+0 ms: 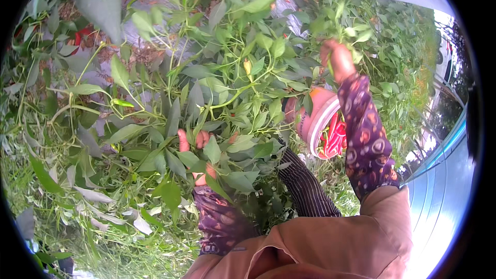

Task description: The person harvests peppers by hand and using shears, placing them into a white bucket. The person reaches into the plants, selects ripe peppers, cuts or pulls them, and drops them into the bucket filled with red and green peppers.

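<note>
Leaves partly cover my left hand (198,156), low among the chili plants (227,98). Its fingers curl in the foliage, and whatever they hold is hidden. Farther out on the right, my right hand (339,61) is closed around a leafy chili branch (356,36), slightly blurred. Between that forearm and the plants, a pink bucket (323,116) lies tilted, its mouth facing right, with several red chilies (335,137) inside. A small green chili (122,103) hangs left of my left hand, and a pale yellowish chili (247,66) hangs above it.
Red chilies (78,39) show among leaves at the upper left. Grey ground sheeting (137,46) lies beneath the plants. Grass and dry leaves (139,223) cover the lower left. My striped trouser leg (307,186) stands beside the bucket. A shiny blue-white surface (439,191) curves along the right.
</note>
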A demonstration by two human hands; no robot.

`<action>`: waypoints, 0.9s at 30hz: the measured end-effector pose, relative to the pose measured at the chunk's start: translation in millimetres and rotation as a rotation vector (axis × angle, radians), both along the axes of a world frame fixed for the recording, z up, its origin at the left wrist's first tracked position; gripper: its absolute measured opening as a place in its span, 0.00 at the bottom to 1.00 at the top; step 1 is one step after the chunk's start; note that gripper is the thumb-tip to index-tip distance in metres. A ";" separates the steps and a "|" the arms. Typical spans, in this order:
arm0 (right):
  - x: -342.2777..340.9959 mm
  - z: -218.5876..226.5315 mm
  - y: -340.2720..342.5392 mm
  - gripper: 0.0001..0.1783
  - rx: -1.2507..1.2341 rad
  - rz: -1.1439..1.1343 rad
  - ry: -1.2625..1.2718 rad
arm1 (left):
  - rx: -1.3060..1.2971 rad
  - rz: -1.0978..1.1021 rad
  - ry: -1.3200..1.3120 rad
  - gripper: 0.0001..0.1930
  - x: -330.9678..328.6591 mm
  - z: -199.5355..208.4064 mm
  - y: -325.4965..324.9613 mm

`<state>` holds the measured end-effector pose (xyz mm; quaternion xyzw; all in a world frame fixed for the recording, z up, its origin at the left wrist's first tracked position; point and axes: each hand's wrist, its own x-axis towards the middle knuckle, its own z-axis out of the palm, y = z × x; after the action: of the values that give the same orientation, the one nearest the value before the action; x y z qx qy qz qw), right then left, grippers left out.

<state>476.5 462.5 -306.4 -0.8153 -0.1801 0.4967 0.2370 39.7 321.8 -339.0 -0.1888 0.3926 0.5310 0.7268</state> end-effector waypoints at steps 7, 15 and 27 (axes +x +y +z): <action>-207.2 -7.0 -88.9 0.13 0.273 0.997 -0.187 | -0.141 -0.364 0.301 0.25 0.8 -17.7 7.3; -336.9 8.3 -104.1 0.11 0.566 1.104 -0.567 | 0.037 -0.504 0.335 0.23 0.4 -49.6 -0.3; -332.7 28.8 -102.8 0.14 0.560 1.098 -0.460 | 0.074 -0.576 0.358 0.20 -9.9 -57.8 -6.2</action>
<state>143.8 359.6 -277.7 -0.5978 -0.7385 0.2927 0.1075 29.8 315.6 -396.8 0.0524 0.5315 0.3425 0.7729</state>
